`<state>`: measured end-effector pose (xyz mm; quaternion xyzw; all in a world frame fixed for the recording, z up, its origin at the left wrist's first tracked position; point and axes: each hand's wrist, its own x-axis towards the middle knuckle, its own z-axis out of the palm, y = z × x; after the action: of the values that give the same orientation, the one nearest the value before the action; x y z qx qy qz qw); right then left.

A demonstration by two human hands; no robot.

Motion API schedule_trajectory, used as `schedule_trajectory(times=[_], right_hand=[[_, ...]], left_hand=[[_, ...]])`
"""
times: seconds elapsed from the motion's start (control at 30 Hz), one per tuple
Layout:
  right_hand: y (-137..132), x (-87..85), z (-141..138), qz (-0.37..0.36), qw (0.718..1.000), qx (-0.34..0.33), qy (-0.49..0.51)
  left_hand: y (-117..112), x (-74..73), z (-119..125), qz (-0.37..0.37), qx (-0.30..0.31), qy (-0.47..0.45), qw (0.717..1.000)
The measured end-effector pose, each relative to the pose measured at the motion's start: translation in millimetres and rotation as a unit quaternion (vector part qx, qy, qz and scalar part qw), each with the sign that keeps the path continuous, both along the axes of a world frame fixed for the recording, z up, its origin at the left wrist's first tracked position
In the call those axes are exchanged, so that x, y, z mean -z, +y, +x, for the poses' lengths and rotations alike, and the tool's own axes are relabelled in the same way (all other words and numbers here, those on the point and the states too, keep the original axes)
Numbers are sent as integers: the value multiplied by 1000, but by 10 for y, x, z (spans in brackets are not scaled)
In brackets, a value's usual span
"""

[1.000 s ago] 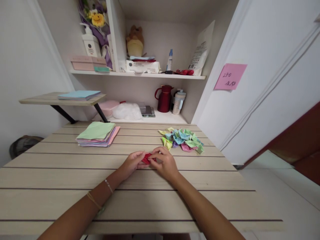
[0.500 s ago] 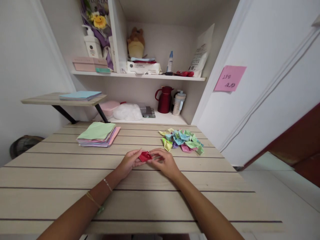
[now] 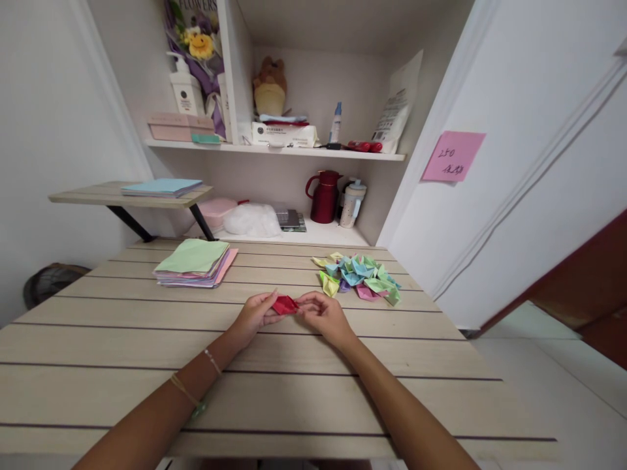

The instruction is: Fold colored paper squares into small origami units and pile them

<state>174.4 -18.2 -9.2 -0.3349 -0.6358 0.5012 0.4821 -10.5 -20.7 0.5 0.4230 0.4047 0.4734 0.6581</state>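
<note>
A small folded red paper piece (image 3: pixel 285 305) is held just above the wooden table (image 3: pixel 147 339), near its middle. My left hand (image 3: pixel 255 316) pinches the piece's left end, fingers closed on it. My right hand (image 3: pixel 324 316) grips its right end with curled fingers. Both forearms reach in from the near edge, and the left wrist wears thin bracelets. A pile of folded paper shapes (image 3: pixel 360 276) in blue, green, yellow and pink lies just beyond my right hand. A stack of flat coloured paper sheets (image 3: pixel 196 262), green on top, lies beyond my left hand.
Behind the table stand a white shelf unit with a red jug (image 3: pixel 324 196), a lidded cup (image 3: pixel 351 202), bottles and a plush toy. A side shelf (image 3: pixel 98 194) at the left carries blue paper. A pink note (image 3: pixel 453 156) sticks on the right wall.
The red paper, mostly covered by my fingers a second ago, now shows between both hands, lifted a little. The view has shifted slightly right.
</note>
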Motion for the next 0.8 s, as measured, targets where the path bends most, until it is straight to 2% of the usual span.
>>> schedule_trajectory(times=[0.13, 0.27, 0.33, 0.43, 0.5, 0.6, 0.8], right_hand=[[-20, -33, 19, 86, 993, 55, -67], [-37, -89, 66, 200, 966, 93, -138], [-41, -123, 100, 251, 947, 85, -179], [-43, -173, 153, 311, 919, 32, -241], [-47, -194, 175, 328, 904, 6, -274], [-55, -190, 169, 325, 895, 13, -304], [-66, -115, 81, 302, 910, 3, -285]], left_hand=[[-9, -21, 9, -1, -1, 0, 1000], [-14, -51, 18, -5, 20, -13, 1000], [-14, -55, 14, -6, 32, -17, 999], [-9, -48, 2, -13, 19, 2, 1000], [-6, -40, -4, -19, 6, 23, 1000], [-4, -21, -6, -22, 6, 43, 999], [-5, 12, 2, -19, 22, 50, 998]])
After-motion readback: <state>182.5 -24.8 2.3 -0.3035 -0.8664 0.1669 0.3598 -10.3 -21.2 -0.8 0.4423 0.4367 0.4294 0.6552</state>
